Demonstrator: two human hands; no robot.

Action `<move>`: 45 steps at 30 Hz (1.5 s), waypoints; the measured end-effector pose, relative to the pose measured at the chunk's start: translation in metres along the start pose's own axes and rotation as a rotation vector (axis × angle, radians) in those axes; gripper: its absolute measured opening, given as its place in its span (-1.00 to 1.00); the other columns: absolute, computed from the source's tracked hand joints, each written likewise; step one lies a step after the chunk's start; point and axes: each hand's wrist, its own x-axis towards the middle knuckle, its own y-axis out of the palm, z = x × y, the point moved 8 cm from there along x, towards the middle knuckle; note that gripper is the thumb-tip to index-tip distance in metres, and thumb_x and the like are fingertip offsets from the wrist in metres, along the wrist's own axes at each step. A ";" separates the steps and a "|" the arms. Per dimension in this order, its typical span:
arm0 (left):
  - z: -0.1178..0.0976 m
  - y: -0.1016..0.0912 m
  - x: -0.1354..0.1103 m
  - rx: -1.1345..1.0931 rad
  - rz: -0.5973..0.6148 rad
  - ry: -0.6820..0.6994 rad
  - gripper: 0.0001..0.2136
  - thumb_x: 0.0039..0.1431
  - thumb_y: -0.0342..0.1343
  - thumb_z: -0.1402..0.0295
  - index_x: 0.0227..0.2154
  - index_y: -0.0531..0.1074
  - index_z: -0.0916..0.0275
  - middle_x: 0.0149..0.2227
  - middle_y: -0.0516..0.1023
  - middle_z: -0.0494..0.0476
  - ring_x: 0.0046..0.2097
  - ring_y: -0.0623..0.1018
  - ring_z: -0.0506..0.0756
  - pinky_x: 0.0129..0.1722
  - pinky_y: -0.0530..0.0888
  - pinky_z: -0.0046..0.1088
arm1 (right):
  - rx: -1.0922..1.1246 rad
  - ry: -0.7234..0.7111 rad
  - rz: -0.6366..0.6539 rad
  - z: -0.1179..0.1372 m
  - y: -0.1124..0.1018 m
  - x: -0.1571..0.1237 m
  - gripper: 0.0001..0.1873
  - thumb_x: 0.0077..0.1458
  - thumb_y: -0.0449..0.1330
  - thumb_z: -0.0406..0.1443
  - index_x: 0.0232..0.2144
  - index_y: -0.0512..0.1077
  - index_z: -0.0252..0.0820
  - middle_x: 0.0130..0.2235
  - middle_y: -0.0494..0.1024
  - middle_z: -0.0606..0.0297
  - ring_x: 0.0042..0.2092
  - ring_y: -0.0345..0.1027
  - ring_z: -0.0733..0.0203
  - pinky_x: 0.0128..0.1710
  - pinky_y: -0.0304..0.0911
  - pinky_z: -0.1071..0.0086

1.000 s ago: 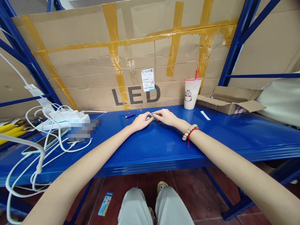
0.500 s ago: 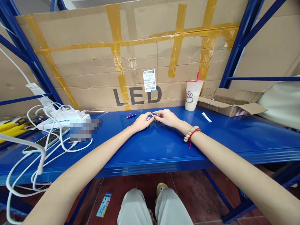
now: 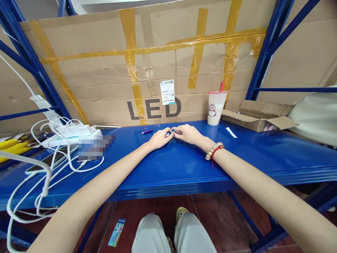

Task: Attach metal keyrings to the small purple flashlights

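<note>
My left hand (image 3: 159,139) and my right hand (image 3: 190,133) meet above the blue shelf top, fingertips almost touching. Between them is a small silver metal clip (image 3: 175,131) with a curved loop; my right thumb and fingers pinch it. The fingers of my left hand are pinched at the loop's left end, on a small shiny metal piece (image 3: 167,134). Fingers partly hide both parts, so how they join cannot be made out. Just left of my left hand, a short purple cylinder (image 3: 147,132) with a silvery end lies on the shelf.
A drink cup (image 3: 215,108) with a red straw stands at the back right, near a white paper strip (image 3: 231,132) and an open cardboard box (image 3: 256,114). White cables and a power strip (image 3: 71,135) crowd the left. A large carton (image 3: 105,84) forms the back.
My hands stay together in nearly the same place. The clip between the fingers has turned slightly, and more of its loop shows. The purple cylinder has not moved.
</note>
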 end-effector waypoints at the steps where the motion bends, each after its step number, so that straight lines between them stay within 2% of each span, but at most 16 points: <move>1: 0.000 0.000 0.000 0.006 0.003 0.002 -0.75 0.17 -0.13 0.14 -0.34 0.31 0.20 -0.54 0.36 -0.03 -0.47 0.39 0.04 -0.46 0.26 -0.51 | -0.005 -0.005 0.000 0.001 0.000 0.000 -0.86 0.03 0.04 -0.28 -0.41 0.40 -0.13 -0.46 0.44 0.31 -0.46 0.19 0.30 -0.51 -0.13 0.46; 9: 0.000 0.000 -0.001 -0.017 0.019 -0.007 -0.76 0.17 -0.13 0.16 -0.33 0.32 0.20 -0.56 0.35 -0.03 -0.47 0.41 0.05 -0.48 0.26 -0.51 | 0.066 -0.097 -0.015 0.005 0.002 0.001 -0.87 0.05 0.02 -0.32 -0.49 0.33 -0.20 -0.53 0.37 0.33 -0.52 0.07 0.34 -0.48 -0.11 0.47; 16: 0.001 0.001 -0.001 -0.066 0.023 -0.020 -0.75 0.17 -0.14 0.15 -0.32 0.31 0.20 -0.61 0.32 -0.06 -0.49 0.41 0.04 -0.47 0.28 -0.51 | 0.186 -0.124 -0.040 0.005 0.001 0.001 -0.84 0.06 -0.02 -0.34 -0.51 0.29 -0.22 -0.58 0.29 0.39 -0.53 0.02 0.37 -0.49 -0.12 0.49; 25: 0.003 0.002 -0.001 -0.187 0.014 -0.035 -0.73 0.17 -0.13 0.12 -0.32 0.31 0.21 -0.71 0.29 -0.11 -0.62 0.36 0.00 -0.53 0.28 -0.53 | 0.232 -0.133 -0.083 0.007 -0.001 0.002 -0.82 0.10 -0.07 -0.34 -0.48 0.28 -0.22 -0.59 0.29 0.40 -0.54 0.05 0.36 -0.48 -0.10 0.49; 40: 0.002 -0.008 -0.003 -0.265 -0.065 -0.052 -0.72 0.20 -0.16 0.14 -0.25 0.29 0.24 -0.72 0.28 -0.13 -0.62 0.32 -0.03 -0.53 0.25 -0.54 | 0.293 -0.161 -0.118 0.008 -0.004 0.001 -0.82 0.10 -0.07 -0.34 -0.48 0.28 -0.23 -0.52 0.36 0.35 -0.49 0.11 0.36 -0.44 -0.05 0.50; 45: 0.004 -0.006 -0.002 -0.236 -0.053 -0.067 -0.70 0.20 -0.16 0.12 -0.25 0.29 0.24 -0.72 0.28 -0.14 -0.61 0.33 -0.03 -0.52 0.26 -0.54 | 0.276 -0.160 -0.132 0.006 -0.003 0.002 -0.82 0.10 -0.07 -0.34 -0.49 0.27 -0.23 -0.52 0.35 0.36 -0.49 0.09 0.36 -0.45 -0.06 0.49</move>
